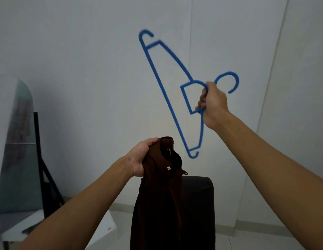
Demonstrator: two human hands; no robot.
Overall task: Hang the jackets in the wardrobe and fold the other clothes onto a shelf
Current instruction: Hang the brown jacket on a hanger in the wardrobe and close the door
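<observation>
A dark brown jacket hangs down at the lower middle, bunched at the collar, with a small gold button showing. My left hand grips it at the top of the collar and holds it up. To the upper right, my right hand grips a blue plastic hanger near its neck, just below the hook. The hanger is tilted steeply, one end high at the upper left and the other end low, just above and right of the jacket's collar. Hanger and jacket are apart.
A dark chair back stands right behind the jacket. A tall arched mirror on a black stand leans at the left. A white low surface lies at the lower left. A plain white wall fills the background.
</observation>
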